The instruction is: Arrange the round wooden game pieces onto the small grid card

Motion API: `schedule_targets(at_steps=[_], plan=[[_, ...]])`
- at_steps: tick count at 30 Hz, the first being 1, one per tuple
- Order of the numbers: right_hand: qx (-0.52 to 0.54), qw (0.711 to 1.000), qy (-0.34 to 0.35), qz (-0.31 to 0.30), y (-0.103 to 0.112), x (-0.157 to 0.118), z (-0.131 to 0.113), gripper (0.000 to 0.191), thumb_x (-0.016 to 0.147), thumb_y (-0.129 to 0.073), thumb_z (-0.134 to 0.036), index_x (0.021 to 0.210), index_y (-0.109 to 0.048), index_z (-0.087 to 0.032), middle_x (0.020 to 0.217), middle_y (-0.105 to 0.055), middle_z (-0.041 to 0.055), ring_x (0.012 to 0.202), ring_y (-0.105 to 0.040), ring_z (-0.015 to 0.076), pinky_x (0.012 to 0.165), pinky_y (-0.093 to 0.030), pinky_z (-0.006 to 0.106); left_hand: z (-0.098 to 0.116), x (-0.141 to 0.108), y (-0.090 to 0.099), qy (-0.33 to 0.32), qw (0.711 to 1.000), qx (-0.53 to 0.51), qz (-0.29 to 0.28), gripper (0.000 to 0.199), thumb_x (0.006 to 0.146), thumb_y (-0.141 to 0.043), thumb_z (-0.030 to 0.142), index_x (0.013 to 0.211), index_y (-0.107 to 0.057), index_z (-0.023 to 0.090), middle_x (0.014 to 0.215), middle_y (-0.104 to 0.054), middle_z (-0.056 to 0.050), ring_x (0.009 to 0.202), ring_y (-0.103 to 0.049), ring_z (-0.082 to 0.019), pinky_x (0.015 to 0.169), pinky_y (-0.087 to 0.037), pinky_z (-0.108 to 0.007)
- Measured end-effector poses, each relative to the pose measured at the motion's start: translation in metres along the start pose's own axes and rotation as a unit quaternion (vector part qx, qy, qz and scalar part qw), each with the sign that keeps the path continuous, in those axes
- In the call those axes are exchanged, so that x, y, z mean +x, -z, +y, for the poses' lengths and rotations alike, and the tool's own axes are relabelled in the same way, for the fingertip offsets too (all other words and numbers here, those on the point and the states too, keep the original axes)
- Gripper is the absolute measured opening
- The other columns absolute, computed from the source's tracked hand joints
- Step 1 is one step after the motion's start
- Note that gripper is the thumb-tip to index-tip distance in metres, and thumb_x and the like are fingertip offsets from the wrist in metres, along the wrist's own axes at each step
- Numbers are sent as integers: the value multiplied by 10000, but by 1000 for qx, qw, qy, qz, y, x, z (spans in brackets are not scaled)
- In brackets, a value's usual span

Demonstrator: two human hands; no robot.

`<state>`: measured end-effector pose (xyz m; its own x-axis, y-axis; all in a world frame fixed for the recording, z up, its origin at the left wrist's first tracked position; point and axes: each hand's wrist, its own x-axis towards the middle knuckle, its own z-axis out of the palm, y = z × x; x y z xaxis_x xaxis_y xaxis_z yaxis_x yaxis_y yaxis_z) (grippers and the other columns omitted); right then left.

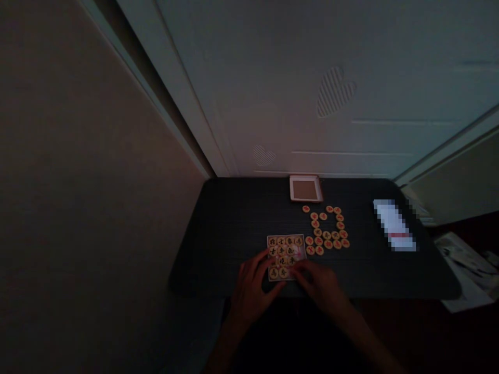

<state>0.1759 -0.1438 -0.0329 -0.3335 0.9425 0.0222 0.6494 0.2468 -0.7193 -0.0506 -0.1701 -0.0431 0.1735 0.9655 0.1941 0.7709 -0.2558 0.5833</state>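
Note:
A shallow box (305, 253) near the table's front edge holds rows of round wooden xiangqi pieces with black characters (283, 272). My left hand (251, 288) is at the box's left side, fingers spread, fingertips against its left edge and thumb near the front edge. Over the front right corner, my right hand (317, 283) has its thumb and fingers drawn together; whatever lies between them is hidden. Right of the box, several xiangqi pieces with red characters (328, 244) lie loose in a rough loop on the table.
A second shallow tray (305, 200), with a brown inside, stands at the back of the dark table (230, 213). A blurred-out bright rectangular object (393, 223) lies at the right. Behind the table rises a pale panel (280, 93) with heart reliefs.

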Motion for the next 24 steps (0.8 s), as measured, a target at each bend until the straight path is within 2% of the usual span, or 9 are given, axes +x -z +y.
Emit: schedule_targets(at_steps=[6, 11, 16, 24], plan=[[-45, 998, 16, 31, 0, 0, -2, 224, 1014, -555, -389, 945, -707, -240, 927, -772, 44, 803, -757, 194, 759, -592, 301, 0, -1, -2, -1, 1000, 2, 4, 508, 879, -743, 377, 1345, -561, 286, 1448, -562, -79, 1304, -553, -289, 1099, -440, -496], [-87, 996, 14, 24, -1, -2, -2, 261, 1028, -520, -380, 942, -720, -237, 899, -745, 53, 756, -740, 189, 714, -584, 296, 2, 1, 0, -5, 1000, 2, 11, 475, 881, -736, 379, 1322, -586, 288, 1437, -570, -79, 1291, -566, -294, 1085, -457, -497], [-61, 998, 13, 24, -2, -7, -1, 176, 1005, -532, -282, 1029, -701, -238, 984, -757, 49, 835, -752, 201, 777, -599, 317, 2, 1, 0, -11, 1000, 7, 16, 479, 877, -739, 374, 1323, -591, 285, 1432, -572, -82, 1287, -569, -295, 1079, -466, -492], [-79, 996, 36, -9, 4, -16, -8, 260, 987, -468, -192, 1127, -679, -249, 1042, -739, 54, 876, -744, 205, 832, -607, 344, 1, -1, 0, -5, 1000, 17, 16, 505, 868, -749, 385, 1337, -586, 292, 1449, -556, -71, 1290, -555, -293, 1071, -478, -481]])
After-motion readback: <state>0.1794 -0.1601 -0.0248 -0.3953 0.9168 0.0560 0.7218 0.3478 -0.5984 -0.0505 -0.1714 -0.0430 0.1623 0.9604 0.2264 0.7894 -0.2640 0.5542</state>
